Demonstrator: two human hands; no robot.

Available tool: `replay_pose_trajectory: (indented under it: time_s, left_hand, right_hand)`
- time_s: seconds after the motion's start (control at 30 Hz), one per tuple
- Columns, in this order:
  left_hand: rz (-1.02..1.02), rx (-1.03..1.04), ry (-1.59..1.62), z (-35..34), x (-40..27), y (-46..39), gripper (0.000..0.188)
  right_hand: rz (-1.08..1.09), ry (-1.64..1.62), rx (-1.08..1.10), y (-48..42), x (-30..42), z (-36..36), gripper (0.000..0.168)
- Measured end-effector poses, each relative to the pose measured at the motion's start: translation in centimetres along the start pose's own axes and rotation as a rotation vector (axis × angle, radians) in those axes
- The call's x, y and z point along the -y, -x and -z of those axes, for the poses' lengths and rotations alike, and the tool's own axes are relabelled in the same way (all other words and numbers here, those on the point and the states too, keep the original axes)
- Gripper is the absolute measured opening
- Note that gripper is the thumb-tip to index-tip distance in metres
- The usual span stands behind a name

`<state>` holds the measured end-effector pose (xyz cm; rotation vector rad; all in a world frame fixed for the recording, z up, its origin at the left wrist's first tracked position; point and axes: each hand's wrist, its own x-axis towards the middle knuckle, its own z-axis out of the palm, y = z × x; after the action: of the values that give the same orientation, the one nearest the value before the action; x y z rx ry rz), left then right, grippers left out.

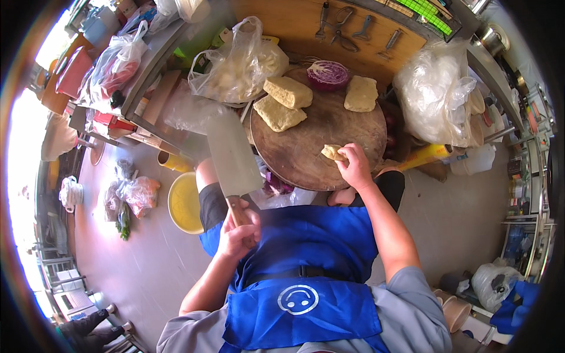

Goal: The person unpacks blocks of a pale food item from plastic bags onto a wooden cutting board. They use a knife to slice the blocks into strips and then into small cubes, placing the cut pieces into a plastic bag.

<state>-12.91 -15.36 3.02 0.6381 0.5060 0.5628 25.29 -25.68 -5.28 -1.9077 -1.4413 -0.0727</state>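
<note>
My left hand [240,231] grips the wooden handle of a cleaver [234,154]. Its broad blade is raised over my knee, left of the round wooden chopping block [304,150] and apart from it. Between the fingers of my right hand [355,165] is a small pale yellow food piece [332,152], low over the block's front right. At the block's back left, one spongy, tofu-like block [288,92] rests partly on another pale block [279,114]. A third pale block [361,94] lies at the back right, near a cut red cabbage [328,75] showing its purple and white face.
Plastic bags [240,66] crowd the block's left, and a bulky clear bag [435,97] stands right. Scissors [343,31] and other tools hang on the wooden panel behind. A yellow basin [185,203] sits by my left leg; bagged vegetables [137,194] lie on the floor.
</note>
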Motion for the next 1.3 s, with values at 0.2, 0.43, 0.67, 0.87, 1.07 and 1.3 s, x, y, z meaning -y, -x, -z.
replay_pose_trajectory:
  time_s: [0.2,0.43,0.67,0.87,1.07,1.3]
  left_hand:
    - [-0.091,0.021,-0.543,-2.6,-0.7,-2.0,0.069]
    - [-0.029,0.041,-1.315,-5.5,-1.5,-6.9,0.046]
    - [-0.046,0.177,-1.776,-5.4,0.3,-11.0,0.045]
    - [-0.088,0.216,-1.969,-5.8,1.5,-12.4,0.034]
    - [-0.033,0.301,-2.071,-8.7,0.6,-13.7,0.027]
    - [-0.063,0.380,-2.120,-11.6,0.9,-10.6,0.021]
  right_hand:
    - [0.069,-0.020,-0.015,0.5,3.0,0.8,0.045]
    - [0.032,-0.024,0.075,1.6,1.9,-0.2,0.028]
    - [0.078,-0.049,0.054,0.4,4.5,1.2,0.024]
    - [0.116,-0.062,0.107,0.9,2.8,0.4,0.028]
    - [0.169,0.001,0.089,0.7,3.5,-0.1,0.028]
    - [0.207,0.089,0.103,1.2,2.5,-1.0,0.031]
